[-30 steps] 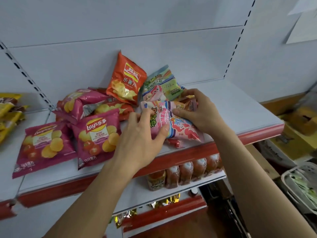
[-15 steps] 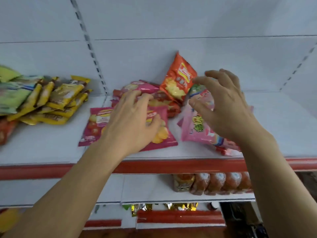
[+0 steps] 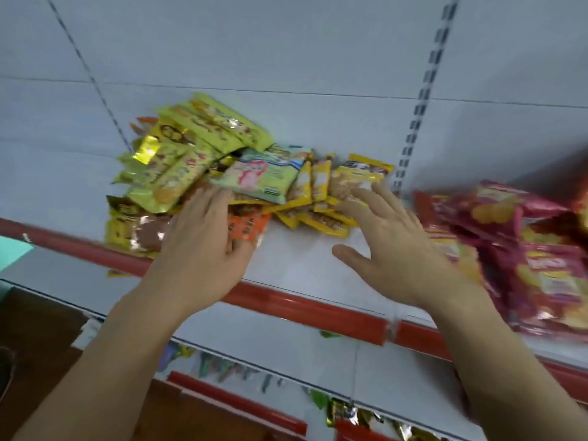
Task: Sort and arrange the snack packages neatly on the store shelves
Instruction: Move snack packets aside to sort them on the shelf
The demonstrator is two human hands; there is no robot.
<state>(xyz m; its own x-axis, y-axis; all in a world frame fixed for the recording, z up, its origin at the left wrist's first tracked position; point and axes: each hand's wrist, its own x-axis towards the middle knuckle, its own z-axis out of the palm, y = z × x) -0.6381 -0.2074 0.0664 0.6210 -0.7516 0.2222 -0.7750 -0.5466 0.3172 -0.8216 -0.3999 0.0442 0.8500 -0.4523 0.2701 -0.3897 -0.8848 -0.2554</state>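
We see both hands reaching over a white shelf with a red front strip, toward a jumbled pile of snack packages at centre left of the frame. Our left hand lies palm down on the near edge of the pile, its fingers straight and released, resting on an orange packet and touching the pale green packet with a pink cartoon figure that lies on top. Our right hand is spread wide, grasping nothing, its fingertips at the yellow packets on the pile's right side; whether they touch we cannot tell. Yellow-green bags are heaped at the upper left of the pile. At the right edge of the frame lies a blurred group of pink crisp bags, apart from the pile. Below, a lower shelf carries more packets, too blurred to name.
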